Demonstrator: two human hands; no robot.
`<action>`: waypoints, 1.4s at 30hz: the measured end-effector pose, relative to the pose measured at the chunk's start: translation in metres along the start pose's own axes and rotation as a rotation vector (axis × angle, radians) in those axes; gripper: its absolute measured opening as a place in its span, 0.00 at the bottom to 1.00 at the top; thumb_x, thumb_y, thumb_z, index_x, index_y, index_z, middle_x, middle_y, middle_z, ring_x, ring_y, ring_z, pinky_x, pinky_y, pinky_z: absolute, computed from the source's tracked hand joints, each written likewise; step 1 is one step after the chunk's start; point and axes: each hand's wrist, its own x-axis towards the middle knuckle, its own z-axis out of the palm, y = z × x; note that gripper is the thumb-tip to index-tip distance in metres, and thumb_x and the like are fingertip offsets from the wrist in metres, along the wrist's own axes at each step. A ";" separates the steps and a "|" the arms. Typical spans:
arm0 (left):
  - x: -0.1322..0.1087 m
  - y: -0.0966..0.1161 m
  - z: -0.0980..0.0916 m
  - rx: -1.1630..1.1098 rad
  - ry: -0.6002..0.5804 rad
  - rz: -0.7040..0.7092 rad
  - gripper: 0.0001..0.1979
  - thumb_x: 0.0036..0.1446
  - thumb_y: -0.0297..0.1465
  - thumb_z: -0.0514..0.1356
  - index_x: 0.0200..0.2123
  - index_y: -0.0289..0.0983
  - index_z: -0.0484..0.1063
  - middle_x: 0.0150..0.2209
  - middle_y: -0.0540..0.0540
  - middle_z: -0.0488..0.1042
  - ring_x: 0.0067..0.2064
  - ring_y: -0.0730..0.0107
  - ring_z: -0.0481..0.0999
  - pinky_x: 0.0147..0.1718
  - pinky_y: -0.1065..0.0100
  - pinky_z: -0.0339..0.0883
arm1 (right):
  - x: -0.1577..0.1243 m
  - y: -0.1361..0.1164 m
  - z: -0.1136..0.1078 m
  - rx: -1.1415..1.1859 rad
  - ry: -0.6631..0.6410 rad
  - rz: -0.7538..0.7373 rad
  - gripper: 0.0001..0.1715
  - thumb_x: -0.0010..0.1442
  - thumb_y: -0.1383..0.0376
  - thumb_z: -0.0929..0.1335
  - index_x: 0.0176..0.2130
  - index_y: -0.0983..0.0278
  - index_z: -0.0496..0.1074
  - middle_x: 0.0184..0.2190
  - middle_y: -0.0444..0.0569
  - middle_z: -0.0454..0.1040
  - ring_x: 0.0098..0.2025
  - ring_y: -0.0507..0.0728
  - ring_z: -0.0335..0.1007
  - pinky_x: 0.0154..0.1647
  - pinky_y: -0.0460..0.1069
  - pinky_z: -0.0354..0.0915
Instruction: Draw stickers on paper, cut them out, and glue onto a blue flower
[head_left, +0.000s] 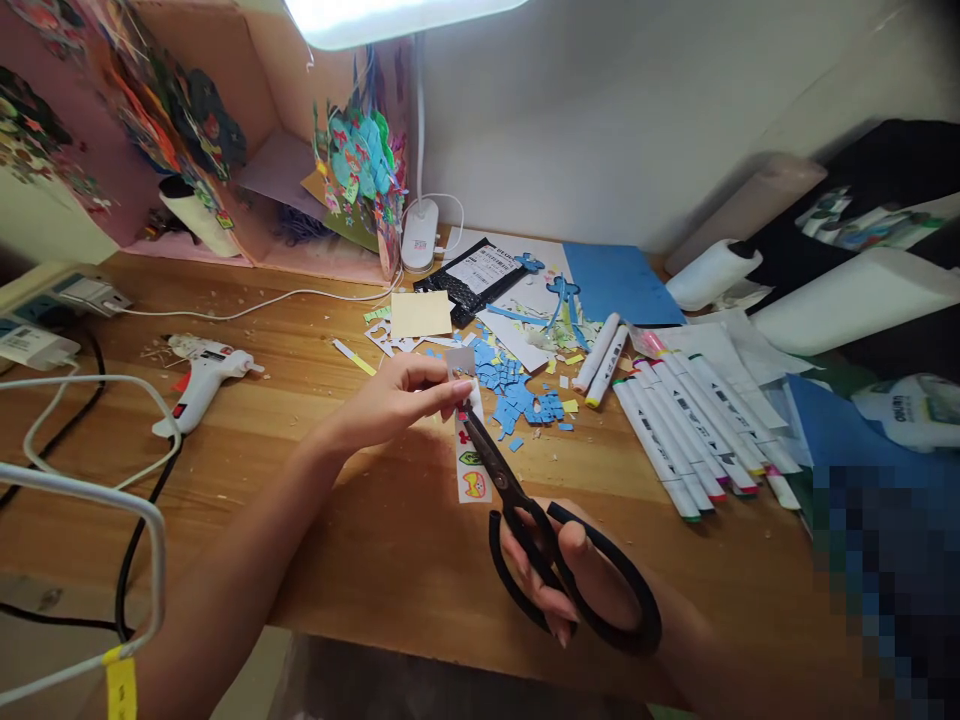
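My left hand (401, 398) pinches the top of a narrow white sticker strip (470, 460) printed with small colourful pictures, holding it upright over the wooden desk (315, 520). My right hand (581, 580) grips black scissors (540, 530) through the handle loops. The blades point up and left and meet the strip near its middle, below my left fingertips. A scatter of small blue paper scraps (517, 395) lies just behind the strip.
A row of white markers (690, 430) lies to the right. A white glue gun (201, 378) and cables (90, 420) are at the left. Behind stand a pink cardboard box with paper cut-outs (225, 130), a desk lamp base (420, 235) and blue paper sheets (619, 285).
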 end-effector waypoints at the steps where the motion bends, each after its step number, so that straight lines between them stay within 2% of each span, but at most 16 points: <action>1: 0.000 0.000 0.000 -0.004 -0.005 0.001 0.17 0.56 0.39 0.55 0.20 0.35 0.67 0.19 0.52 0.64 0.22 0.78 0.60 0.21 0.74 0.51 | 0.000 0.001 0.000 0.005 0.004 -0.001 0.38 0.46 0.34 0.59 0.29 0.66 0.63 0.12 0.35 0.56 0.11 0.44 0.48 0.11 0.40 0.57; 9: -0.002 0.002 0.000 -0.037 -0.027 0.000 0.16 0.56 0.38 0.55 0.20 0.35 0.67 0.20 0.52 0.64 0.22 0.78 0.60 0.21 0.74 0.51 | -0.003 0.008 0.002 0.032 0.013 0.020 0.39 0.44 0.33 0.60 0.30 0.66 0.61 0.13 0.35 0.56 0.12 0.44 0.49 0.13 0.41 0.60; 18: -0.002 0.003 0.000 -0.071 -0.045 0.026 0.16 0.56 0.37 0.55 0.20 0.34 0.66 0.20 0.52 0.64 0.22 0.78 0.60 0.21 0.75 0.51 | 0.001 0.005 0.017 0.111 0.018 -0.017 0.41 0.40 0.30 0.58 0.28 0.65 0.61 0.11 0.35 0.55 0.10 0.44 0.47 0.10 0.40 0.55; 27: -0.002 0.003 0.000 -0.083 -0.061 0.041 0.16 0.57 0.37 0.55 0.20 0.34 0.65 0.20 0.52 0.63 0.23 0.79 0.60 0.21 0.76 0.52 | 0.003 0.012 0.016 0.183 0.010 -0.041 0.37 0.45 0.35 0.62 0.28 0.66 0.62 0.12 0.35 0.55 0.11 0.44 0.47 0.11 0.40 0.58; 37: 0.000 0.003 0.000 -0.135 -0.083 0.026 0.15 0.57 0.35 0.56 0.21 0.34 0.69 0.19 0.53 0.63 0.21 0.80 0.59 0.19 0.76 0.51 | -0.001 0.011 0.012 0.001 0.043 -0.057 0.37 0.46 0.35 0.61 0.29 0.66 0.62 0.14 0.36 0.56 0.12 0.43 0.48 0.13 0.40 0.58; 42: 0.000 0.004 -0.001 -0.110 -0.109 0.023 0.14 0.57 0.33 0.55 0.21 0.34 0.68 0.19 0.54 0.62 0.21 0.81 0.58 0.19 0.76 0.50 | -0.001 0.013 0.008 -0.057 0.045 -0.040 0.37 0.45 0.34 0.61 0.29 0.66 0.62 0.13 0.35 0.55 0.12 0.44 0.47 0.12 0.40 0.54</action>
